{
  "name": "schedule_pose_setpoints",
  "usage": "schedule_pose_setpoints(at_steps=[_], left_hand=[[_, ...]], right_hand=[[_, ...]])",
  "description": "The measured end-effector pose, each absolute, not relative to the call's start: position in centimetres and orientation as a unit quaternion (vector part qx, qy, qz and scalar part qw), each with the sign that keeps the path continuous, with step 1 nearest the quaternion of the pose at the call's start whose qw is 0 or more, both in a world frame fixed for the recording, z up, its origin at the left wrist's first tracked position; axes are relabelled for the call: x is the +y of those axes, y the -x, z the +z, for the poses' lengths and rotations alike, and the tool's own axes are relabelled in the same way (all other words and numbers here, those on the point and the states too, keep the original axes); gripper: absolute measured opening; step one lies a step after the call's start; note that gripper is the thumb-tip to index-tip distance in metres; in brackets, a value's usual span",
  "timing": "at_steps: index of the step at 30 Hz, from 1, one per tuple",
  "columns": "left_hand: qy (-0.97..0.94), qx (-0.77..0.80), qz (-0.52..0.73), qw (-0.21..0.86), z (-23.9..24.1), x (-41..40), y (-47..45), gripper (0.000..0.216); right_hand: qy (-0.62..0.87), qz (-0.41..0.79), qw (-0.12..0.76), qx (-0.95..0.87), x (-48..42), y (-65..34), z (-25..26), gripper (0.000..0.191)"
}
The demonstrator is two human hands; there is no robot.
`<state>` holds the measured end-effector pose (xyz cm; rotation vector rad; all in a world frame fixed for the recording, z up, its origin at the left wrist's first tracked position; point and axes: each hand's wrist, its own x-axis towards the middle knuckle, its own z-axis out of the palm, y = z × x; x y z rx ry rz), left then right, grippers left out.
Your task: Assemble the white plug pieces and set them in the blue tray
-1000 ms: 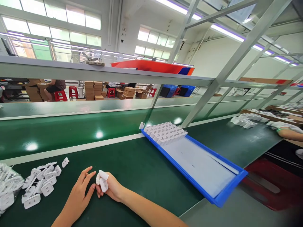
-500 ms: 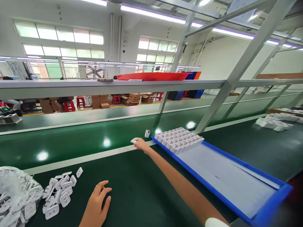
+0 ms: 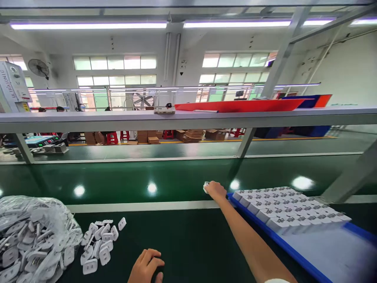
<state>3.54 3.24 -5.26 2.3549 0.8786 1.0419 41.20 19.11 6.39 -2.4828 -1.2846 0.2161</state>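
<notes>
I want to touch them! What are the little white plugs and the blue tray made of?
The little white plugs look like hard plastic: smooth, slightly glossy, with moulded edges. The blue tray is probably plastic too, judging by its even colour and thin, faintly shiny rim.

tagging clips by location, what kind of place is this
Most likely a factory assembly or packing line: a long green conveyor belt, a blue tray with rows of white charger plugs, and stacked cardboard cartons behind.

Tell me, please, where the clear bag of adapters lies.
Head view, lower left: the clear bag lies on the green bench, beside the loose adapters.
</notes>
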Motion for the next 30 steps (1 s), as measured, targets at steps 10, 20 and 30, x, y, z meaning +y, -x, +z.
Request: schedule_pose_setpoints(at_steps=[10, 20, 30], left_hand=[[-0.605, 0.423, 0.372, 0.563, -3.2, 2.6, -2.9, 0.051], [-0.472, 0.276, 0.289, 0.786, -1.6, 2.2, -2.2, 0.049], [-0.422, 0.291, 0.323, 0.796, -2.3, 2.2, -2.8, 0.034]], right_hand=[[0.467, 0.193, 0.143, -0.851, 4.6, -21.9, 4.2, 0.018], [0.434, 0.292, 0.224, -0.822, 0.3, -19.8, 4.1, 0.021], [0.408, 0.530, 0.444, -0.596, 2.7, -21.7, -4.1, 0.035]])
